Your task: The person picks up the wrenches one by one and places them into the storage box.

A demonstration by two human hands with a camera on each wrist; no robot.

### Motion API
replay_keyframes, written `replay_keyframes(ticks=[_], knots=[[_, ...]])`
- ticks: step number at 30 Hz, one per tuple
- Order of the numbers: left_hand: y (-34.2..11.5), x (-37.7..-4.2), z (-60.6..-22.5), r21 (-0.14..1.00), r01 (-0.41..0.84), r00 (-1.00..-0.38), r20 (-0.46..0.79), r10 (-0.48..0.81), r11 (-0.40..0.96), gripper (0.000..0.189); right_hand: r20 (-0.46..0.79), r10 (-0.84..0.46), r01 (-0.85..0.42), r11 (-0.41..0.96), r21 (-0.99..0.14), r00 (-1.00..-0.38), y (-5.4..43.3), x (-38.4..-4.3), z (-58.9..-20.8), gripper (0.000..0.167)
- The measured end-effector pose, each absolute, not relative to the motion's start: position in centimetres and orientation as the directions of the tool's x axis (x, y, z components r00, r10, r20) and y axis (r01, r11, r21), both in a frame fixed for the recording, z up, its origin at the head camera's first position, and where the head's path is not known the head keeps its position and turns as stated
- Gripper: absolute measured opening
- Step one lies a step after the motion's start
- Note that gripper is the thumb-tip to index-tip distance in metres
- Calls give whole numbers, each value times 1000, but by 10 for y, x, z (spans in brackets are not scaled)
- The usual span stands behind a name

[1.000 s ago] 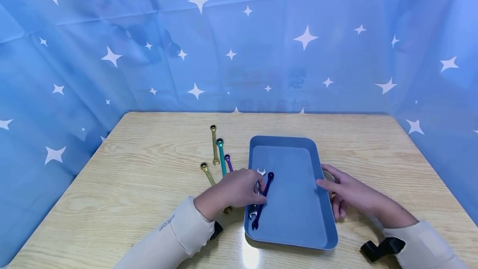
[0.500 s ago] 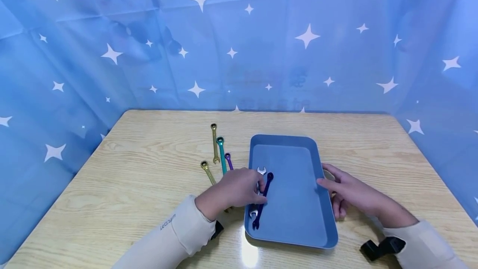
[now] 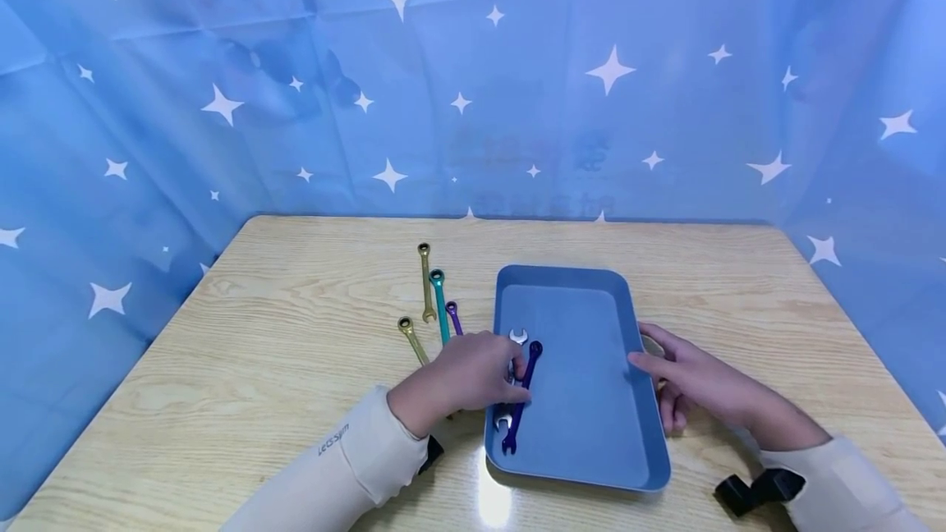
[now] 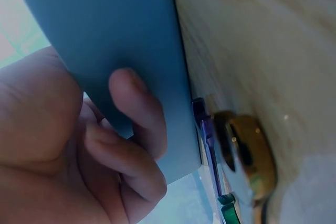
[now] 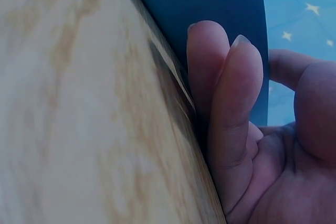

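Observation:
A blue tray (image 3: 580, 368) stands between the hands in the head view. My left hand (image 3: 469, 372) reaches over its left wall and pinches a dark purple wrench (image 3: 516, 419) between thumb and forefinger, inside the tray. Beside that wrench lies a silver wrench (image 3: 503, 419), its middle hidden by the hand. In the left wrist view, curled fingers (image 4: 139, 114) stay outside the tray wall (image 4: 121, 19). My right hand (image 3: 695, 380) grips the tray's right wall, thumb over the rim. The right wrist view shows its other fingers (image 5: 231, 87) against the outer wall.
Left of the tray, on the wooden table (image 3: 244, 360), lie two gold wrenches, one farther back (image 3: 426, 282) and one nearer (image 3: 412, 339), a teal wrench (image 3: 441, 306) and a small purple wrench (image 3: 454, 318). A starry blue cloth (image 3: 517, 89) hangs behind the table.

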State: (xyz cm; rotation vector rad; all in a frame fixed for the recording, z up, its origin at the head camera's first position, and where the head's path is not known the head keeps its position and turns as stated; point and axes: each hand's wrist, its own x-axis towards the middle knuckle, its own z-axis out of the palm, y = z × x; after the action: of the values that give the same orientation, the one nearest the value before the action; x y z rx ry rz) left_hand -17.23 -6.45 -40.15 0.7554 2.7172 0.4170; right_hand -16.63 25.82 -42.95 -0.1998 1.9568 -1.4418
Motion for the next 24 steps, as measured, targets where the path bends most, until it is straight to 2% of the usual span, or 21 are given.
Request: replay_keyframes(ticks=[11,20,24], knots=[[-63,-173,-403,351,471,-817,-172,550,809,23,-429,-491,259,377,-889,-758,260,-166,-431,75],[-68,-180,-398,449,470,-817,-105,567,760,14,-430,-495,262,373,-890,-755,261,-166,-432,76],[-72,-184,-394,467,476,-832,-34,553,745,13,-431,-493,263,375,-889,-756,261,-166,-431,77]])
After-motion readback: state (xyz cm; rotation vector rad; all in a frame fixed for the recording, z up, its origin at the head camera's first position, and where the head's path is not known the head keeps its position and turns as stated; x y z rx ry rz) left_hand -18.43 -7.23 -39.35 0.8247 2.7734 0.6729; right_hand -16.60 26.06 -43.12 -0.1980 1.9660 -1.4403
